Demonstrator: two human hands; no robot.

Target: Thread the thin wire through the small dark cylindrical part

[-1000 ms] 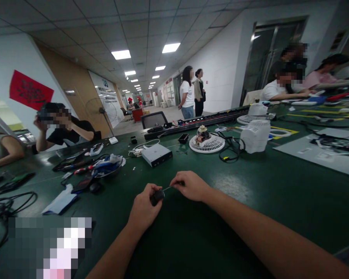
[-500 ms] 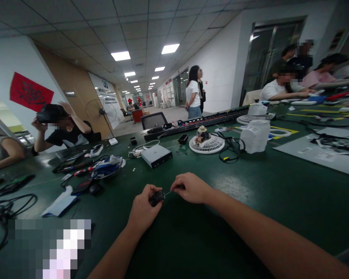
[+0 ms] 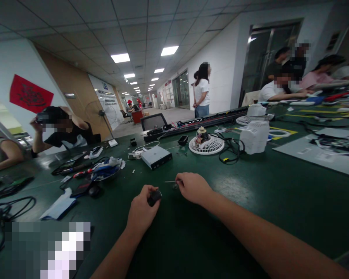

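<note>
My left hand (image 3: 141,207) grips a small dark block-shaped part (image 3: 154,197) between thumb and fingers, a little above the green table (image 3: 168,240). To its right, my right hand (image 3: 193,188) pinches a thin metal rod (image 3: 170,181), which points left and stands clear of the dark part. Just below those fingertips a small greyish bit (image 3: 175,186) shows; whether the hand touches it I cannot tell. The exact kind of the dark part is too small to make out.
Beyond my hands lie a silver disc drive (image 3: 157,155), a small black tray (image 3: 183,139), a round white fan grille (image 3: 206,145) with a motor, and a white plastic housing (image 3: 253,137). Tools and cables crowd the left. Other people sit around the table.
The rod has come away from the dark part and now lies nearly level. My right hand has shifted slightly right; the left has turned the dark part a little.
</note>
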